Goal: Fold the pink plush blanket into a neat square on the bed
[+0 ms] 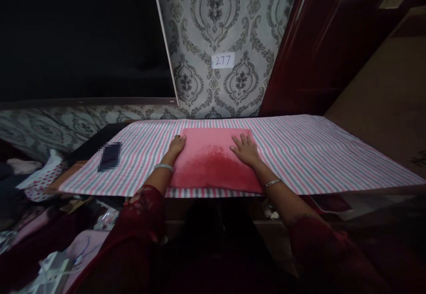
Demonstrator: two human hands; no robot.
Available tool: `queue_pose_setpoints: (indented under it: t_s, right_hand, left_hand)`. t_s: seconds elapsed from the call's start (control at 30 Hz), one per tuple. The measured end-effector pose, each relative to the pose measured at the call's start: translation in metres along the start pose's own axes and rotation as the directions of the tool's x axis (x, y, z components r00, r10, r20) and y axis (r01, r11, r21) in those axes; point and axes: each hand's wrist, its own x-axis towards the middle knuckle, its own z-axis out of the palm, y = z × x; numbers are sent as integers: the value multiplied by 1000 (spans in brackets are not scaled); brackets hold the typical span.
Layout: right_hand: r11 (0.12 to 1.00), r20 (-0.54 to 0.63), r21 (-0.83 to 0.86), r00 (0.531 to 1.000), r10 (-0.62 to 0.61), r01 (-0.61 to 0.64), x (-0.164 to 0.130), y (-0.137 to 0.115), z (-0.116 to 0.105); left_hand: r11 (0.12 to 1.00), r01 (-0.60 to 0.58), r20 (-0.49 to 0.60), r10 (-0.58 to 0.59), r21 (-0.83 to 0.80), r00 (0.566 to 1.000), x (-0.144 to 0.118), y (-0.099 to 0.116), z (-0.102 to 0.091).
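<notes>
A pink plush cloth, its nap darker red toward the near side, lies flat in a rough rectangle on a striped tablecloth. At its left edge, near the far corner, is my left hand, with the fingers curled in on the cloth's border. My right hand rests on the upper right part of the cloth, palm down and fingers spread. Any part of the cloth beneath my palms is hidden.
A blurred dark rectangular object lies on the left of the striped tablecloth. Behind stand a large black screen, a patterned wall and a dark red cabinet. A cardboard box is at right; a power strip sits lower left.
</notes>
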Motion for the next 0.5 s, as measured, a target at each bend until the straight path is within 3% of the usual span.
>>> queue_pose_setpoints:
  t_s: [0.1,0.17,0.27,0.37,0.5]
  right_hand:
    - [982,-20,189,1000,17,-13,-12,25,-3]
    - [944,-70,327,996,59,-33,-32,47,-2]
    - [884,-45,451,986,163,-125,-69,72,2]
    - [842,9,501,975,224,-198,-90,77,2]
    - [784,28,579,966,257,-225,-87,69,-1]
  left_hand:
    - [1000,1,50,-1,9,999,-17,-16,-13]
    - [1000,10,83,-12,23,997,-35,-32,-16]
    - [999,24,109,-26,24,994,-59,-52,-14]
    - [997,39,110,-32,-61,993,-70,-55,-10]
    - [966,97,117,-70,-241,991,-71,-44,-9]
